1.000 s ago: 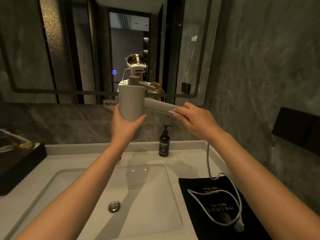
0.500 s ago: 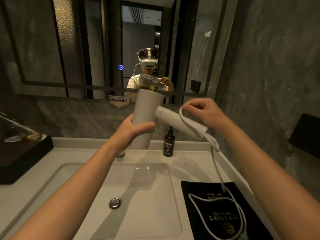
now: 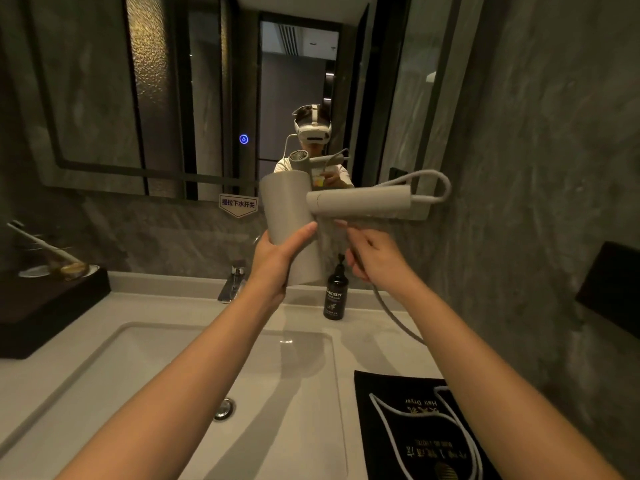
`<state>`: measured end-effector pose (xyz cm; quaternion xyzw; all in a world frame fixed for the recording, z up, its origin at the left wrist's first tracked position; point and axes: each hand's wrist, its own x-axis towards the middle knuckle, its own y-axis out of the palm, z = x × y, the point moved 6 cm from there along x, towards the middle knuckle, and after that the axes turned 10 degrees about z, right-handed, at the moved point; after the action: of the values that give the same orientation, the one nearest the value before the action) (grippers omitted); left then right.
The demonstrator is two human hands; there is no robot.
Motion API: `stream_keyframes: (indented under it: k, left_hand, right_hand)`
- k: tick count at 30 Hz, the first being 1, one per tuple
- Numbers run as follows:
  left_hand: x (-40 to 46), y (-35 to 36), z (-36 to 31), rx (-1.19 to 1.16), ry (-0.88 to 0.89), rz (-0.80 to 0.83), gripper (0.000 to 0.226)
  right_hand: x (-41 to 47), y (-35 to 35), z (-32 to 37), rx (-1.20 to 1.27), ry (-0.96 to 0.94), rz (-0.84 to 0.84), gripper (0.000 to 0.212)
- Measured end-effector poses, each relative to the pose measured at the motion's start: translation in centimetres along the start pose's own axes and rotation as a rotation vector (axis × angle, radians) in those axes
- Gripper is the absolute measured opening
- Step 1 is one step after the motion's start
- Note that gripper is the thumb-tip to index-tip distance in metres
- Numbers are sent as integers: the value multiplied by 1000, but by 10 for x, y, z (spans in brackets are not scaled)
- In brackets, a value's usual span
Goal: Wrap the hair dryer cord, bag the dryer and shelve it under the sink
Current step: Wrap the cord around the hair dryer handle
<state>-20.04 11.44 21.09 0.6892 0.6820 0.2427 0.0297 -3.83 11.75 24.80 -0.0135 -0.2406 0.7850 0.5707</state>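
Above the sink, my left hand (image 3: 277,261) grips the barrel of the grey hair dryer (image 3: 287,216), which I hold up in front of the mirror. Its handle (image 3: 360,201) points right, about level. The white cord (image 3: 445,187) makes a loop past the handle's end, then passes under the handle into my right hand (image 3: 377,259), which is closed on it just below the handle. From there the cord drops to the counter and lies in loose loops on the flat black dryer bag (image 3: 415,455) at the lower right.
A black soap bottle (image 3: 334,296) stands at the back of the counter under the dryer, with the chrome faucet (image 3: 233,280) to its left. The white basin (image 3: 166,375) has a drain plug (image 3: 224,408). A dark tray (image 3: 45,306) sits left; a black box (image 3: 609,289) juts from the right wall.
The dryer's handle has swung up to level. My right hand went from over the handle to beneath it with the cord, leaving a loop at the handle's end.
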Motion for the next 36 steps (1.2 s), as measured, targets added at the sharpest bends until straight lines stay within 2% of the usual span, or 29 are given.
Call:
stream_keyframes:
  k: [3, 5, 9, 12, 15, 20, 25, 29, 33, 36]
  left_hand:
    - [8, -8, -8, 49, 62, -118, 68]
    - [12, -11, -16, 119, 94, -154, 70]
    - [11, -4, -30, 367, 196, -155, 73]
    - [9, 0, -38, 564, 257, -131, 79]
    - [10, -4, -44, 712, 253, -64, 83]
    - [6, -4, -44, 799, 200, 190, 69]
    - [0, -11, -41, 727, 97, 340, 65]
    - [-2, -15, -50, 809, 108, 353, 66]
    - [-3, -15, -60, 908, 142, 367, 68]
    - [-5, -18, -65, 890, 131, 383, 63]
  right_hand:
    - [-7, 3, 1, -307, -63, 63, 36]
    - [-10, 5, 5, -471, -57, 96, 32]
    - [-9, 7, 23, -794, -84, 73, 22]
    - [-9, 3, 34, -1059, -192, 14, 16]
    - [-11, -10, 48, -1032, -261, 67, 16]
    - [-7, -35, 67, -863, -290, 135, 10]
    - [0, -42, 61, -705, -240, 179, 29]
    - [2, -37, 49, -697, -180, 254, 35]
    - [-3, -31, 52, -787, -181, 253, 37]
    - [-5, -32, 59, -897, -165, 217, 54]
